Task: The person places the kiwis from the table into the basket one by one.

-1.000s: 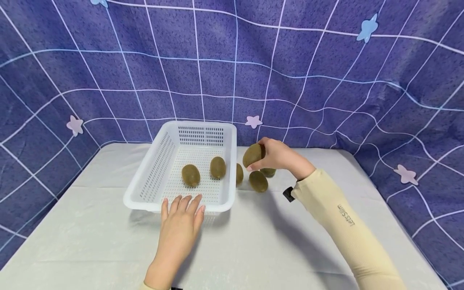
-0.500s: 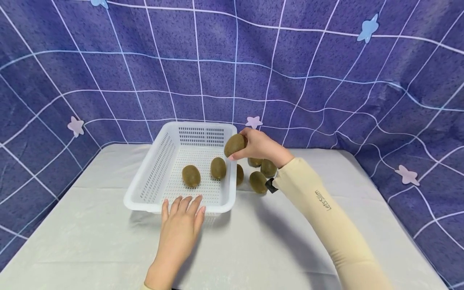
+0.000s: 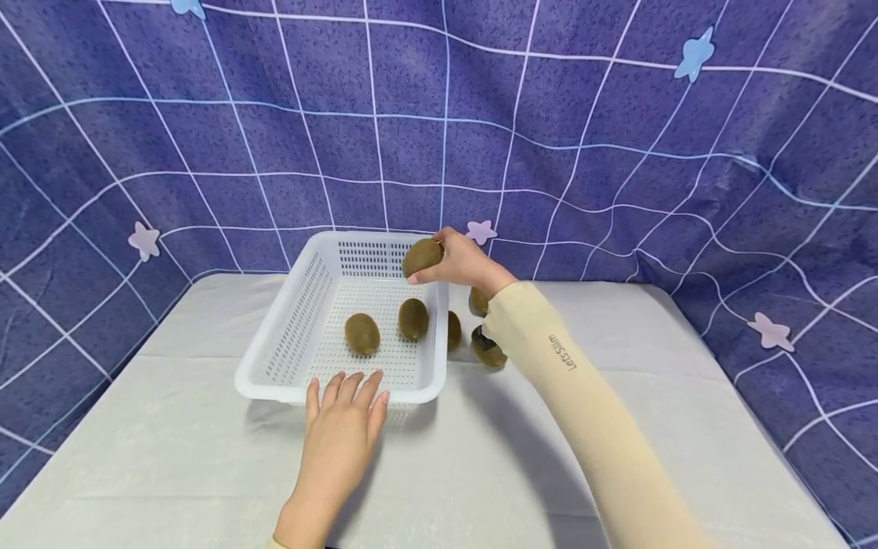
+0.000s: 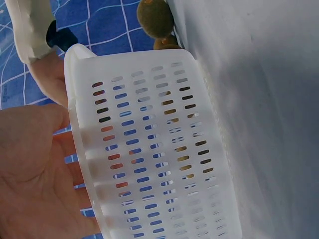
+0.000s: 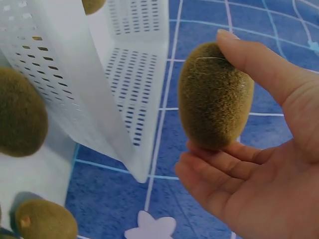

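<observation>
My right hand (image 3: 461, 261) holds a brown kiwi (image 3: 421, 258) over the back right corner of a white plastic basket (image 3: 270, 328). In the right wrist view, the thumb is at one end of this kiwi (image 5: 215, 97) and the fingers are at the other. Two more kiwis lie inside the basket, one left of the middle (image 3: 361, 334) and one by the right wall (image 3: 413, 319). My left hand (image 3: 339, 435) rests at the basket's front rim with its fingers extended over the edge. The left wrist view shows that hand (image 4: 35, 169) beside the slotted wall.
Several kiwis lie on the white-covered table (image 3: 171, 442) right of the basket, including one kiwi (image 3: 488, 349) partly behind the right wrist strap and another (image 3: 453, 331) against the basket wall. A purple-blue curtain (image 3: 439, 137) with a grid and stars hangs behind the table.
My right hand has carried the kiwi leftward from above the loose kiwis, across the basket's right rim to over its back right corner. The left hand has stayed in place.
</observation>
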### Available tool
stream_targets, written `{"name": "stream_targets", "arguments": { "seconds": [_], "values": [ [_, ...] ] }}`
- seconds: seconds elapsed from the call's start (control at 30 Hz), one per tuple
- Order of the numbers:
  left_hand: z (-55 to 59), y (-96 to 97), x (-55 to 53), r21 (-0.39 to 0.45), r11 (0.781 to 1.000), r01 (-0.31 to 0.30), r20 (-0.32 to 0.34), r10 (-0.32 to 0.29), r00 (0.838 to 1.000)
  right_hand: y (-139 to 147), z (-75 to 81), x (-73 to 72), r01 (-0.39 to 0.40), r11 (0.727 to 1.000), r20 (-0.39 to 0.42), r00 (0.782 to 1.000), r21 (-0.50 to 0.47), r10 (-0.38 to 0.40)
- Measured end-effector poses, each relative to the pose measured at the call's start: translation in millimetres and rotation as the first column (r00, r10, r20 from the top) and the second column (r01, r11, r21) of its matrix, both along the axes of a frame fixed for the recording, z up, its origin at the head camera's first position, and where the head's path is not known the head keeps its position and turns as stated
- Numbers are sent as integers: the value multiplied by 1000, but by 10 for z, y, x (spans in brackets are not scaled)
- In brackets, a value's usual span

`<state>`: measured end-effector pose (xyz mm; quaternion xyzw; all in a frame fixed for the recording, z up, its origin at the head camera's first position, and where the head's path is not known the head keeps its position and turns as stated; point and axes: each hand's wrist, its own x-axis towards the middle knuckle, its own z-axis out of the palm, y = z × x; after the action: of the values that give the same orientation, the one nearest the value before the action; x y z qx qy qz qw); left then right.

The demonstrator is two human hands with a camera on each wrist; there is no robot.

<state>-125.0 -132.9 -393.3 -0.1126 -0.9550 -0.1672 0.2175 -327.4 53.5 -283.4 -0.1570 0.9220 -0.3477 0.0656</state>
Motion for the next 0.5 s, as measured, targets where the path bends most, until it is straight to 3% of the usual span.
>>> {"name": "stream_targets", "arguments": {
  "seconds": [0.17,0.5],
  "values": [
    [1,-7,-5,-2,1000,-2,-2,2,1000,-153,-75,-111,31,999,-1,1000,-23,-31],
    [8,-14,-10,-7,1000,-4,-10,4,1000,-481,-233,-190,-2,991,-43,999,-132,-4]
  ]
}}
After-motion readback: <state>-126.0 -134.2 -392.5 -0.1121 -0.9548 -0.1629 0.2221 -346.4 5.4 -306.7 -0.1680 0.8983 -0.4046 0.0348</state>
